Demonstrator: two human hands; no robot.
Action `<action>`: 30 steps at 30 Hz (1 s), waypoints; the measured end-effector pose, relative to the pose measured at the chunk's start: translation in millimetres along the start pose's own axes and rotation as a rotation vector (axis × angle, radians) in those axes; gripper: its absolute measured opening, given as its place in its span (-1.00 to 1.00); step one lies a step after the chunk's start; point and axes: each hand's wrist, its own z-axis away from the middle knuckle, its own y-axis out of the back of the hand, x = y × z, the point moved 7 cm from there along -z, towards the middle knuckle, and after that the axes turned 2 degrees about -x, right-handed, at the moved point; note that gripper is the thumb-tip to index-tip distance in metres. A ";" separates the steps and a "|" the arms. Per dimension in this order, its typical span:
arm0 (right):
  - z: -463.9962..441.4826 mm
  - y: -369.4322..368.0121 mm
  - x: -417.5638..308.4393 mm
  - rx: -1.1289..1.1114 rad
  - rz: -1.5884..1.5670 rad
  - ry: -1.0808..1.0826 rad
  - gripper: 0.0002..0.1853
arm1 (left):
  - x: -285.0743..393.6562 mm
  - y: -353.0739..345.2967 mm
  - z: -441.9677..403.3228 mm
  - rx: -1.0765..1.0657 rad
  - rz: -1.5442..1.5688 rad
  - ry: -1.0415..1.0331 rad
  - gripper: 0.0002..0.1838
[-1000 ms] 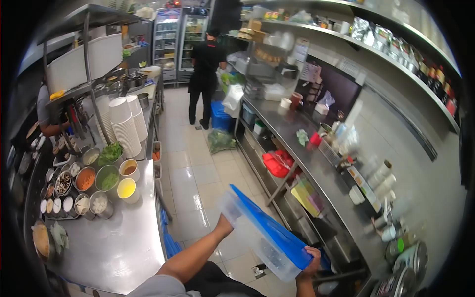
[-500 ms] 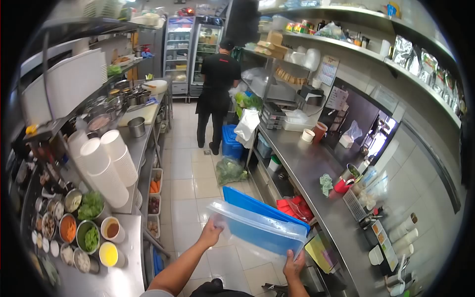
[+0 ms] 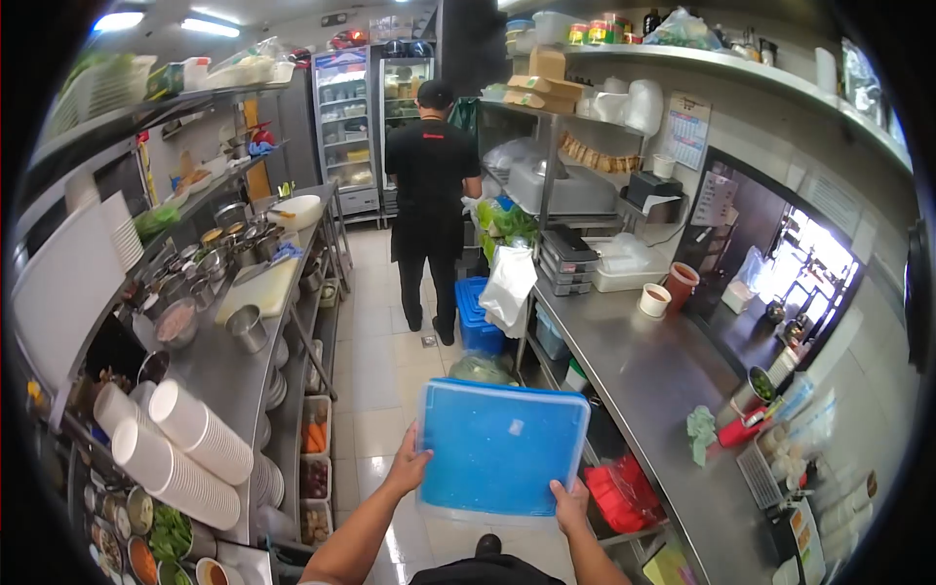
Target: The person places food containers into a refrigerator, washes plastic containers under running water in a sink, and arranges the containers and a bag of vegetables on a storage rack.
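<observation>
Upright in front of my body is a clear plastic lid [image 3: 580, 429], with a blue lid [image 3: 487, 448] showing through it from behind. The two lie face to face. At the left edge, my left hand [image 3: 409, 464] is closed on the lids, thumb on the near side. My right hand [image 3: 570, 505] grips the lower right corner, its thumb also on the near face. The fingers behind the lids are hidden.
Ahead in the aisle a person in black [image 3: 431, 195] stands facing away, beside a blue bin [image 3: 478, 317]. Steel counters [image 3: 643, 356] line the right side. Stacked white tubs [image 3: 185, 468] stand on the left. A red bag [image 3: 624, 492] sits low on the right.
The lids have turned from a slant to nearly square with me and now overlap closely. My view has lifted. The person ahead stands more upright.
</observation>
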 end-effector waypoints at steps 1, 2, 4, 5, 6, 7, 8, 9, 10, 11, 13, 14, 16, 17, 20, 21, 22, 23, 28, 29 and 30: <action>-27.3 -22.9 -8.8 -0.084 -0.257 -0.122 -0.69 | -8.6 11.0 -18.9 0.030 -0.030 0.066 -0.20; -62.5 -32.7 -12.9 -0.094 -0.263 -0.124 -0.69 | -10.1 23.3 -37.2 0.037 -0.039 0.069 -0.20; -115.6 -78.0 4.5 -0.365 -0.328 -0.475 -0.68 | -23.6 62.8 -57.9 0.184 0.232 0.165 -0.13; -138.6 -99.1 1.0 -0.464 -0.326 -0.502 -0.62 | -41.0 85.5 -65.4 0.271 0.171 0.210 -0.23; -161.8 -118.2 -0.9 -0.474 -0.312 -0.523 -0.62 | -56.4 103.8 -69.9 0.287 0.179 0.229 -0.23; -180.8 -144.4 2.5 -0.566 -0.256 -0.606 -0.59 | -83.5 116.1 -71.1 0.283 0.464 0.383 -0.32; -195.2 -169.6 6.0 -0.657 -0.201 -0.682 -0.56 | -110.2 127.0 -72.3 0.273 0.750 0.522 -0.40; -211.5 -192.1 0.8 -0.665 -0.193 -0.683 -0.56 | -146.4 147.6 -72.9 0.288 0.732 0.543 -0.51; -228.9 -215.8 -6.8 -0.683 -0.132 -0.678 -0.54 | -149.8 158.2 -87.7 0.291 0.733 0.533 -0.51; -247.8 -238.7 -11.9 -0.698 -0.072 -0.674 -0.52 | -141.6 167.3 -99.9 0.351 0.727 0.486 -0.48; -288.1 -283.5 -12.0 -0.715 0.036 -0.554 -0.51 | -132.7 197.3 -129.7 0.391 0.643 0.364 -0.38; -302.7 -305.1 -8.4 -0.728 0.140 -0.442 -0.50 | -131.0 212.4 -143.2 0.389 0.639 0.383 -0.38; -341.7 -351.6 14.8 -0.705 0.100 -0.488 -0.50 | -110.2 242.2 -196.6 0.212 0.282 0.307 -0.29; -352.6 -373.1 31.7 -0.691 0.070 -0.536 -0.50 | -102.1 254.3 -221.7 0.181 0.191 0.295 -0.26; -401.5 -428.2 50.9 -0.486 -0.115 -0.660 -0.52 | -46.7 276.2 -293.4 -0.084 -0.500 0.130 -0.28; -420.2 -447.3 53.3 -0.506 -0.193 -0.606 -0.55 | -39.2 281.6 -316.5 -0.213 -0.519 0.152 -0.28; -433.6 -458.3 72.4 -0.512 -0.191 -0.618 -0.55 | -42.3 292.6 -338.9 -0.210 -0.517 0.166 -0.28; -448.9 -474.2 85.2 -0.540 -0.633 -0.594 -0.57 | -38.5 293.7 -359.7 -0.290 -0.554 -0.017 -0.29; -502.3 -511.8 50.7 -0.438 -0.747 -0.562 -0.58 | -38.7 326.3 -428.8 -0.338 -0.522 -0.125 -0.26; -504.8 -506.0 39.1 -0.410 -0.524 -0.542 -0.57 | -51.9 334.9 -442.5 -0.320 -0.456 -0.010 -0.27; -514.1 -501.9 33.0 -0.384 -0.301 -0.510 -0.54 | -67.2 340.6 -454.3 -0.297 -0.386 0.100 -0.27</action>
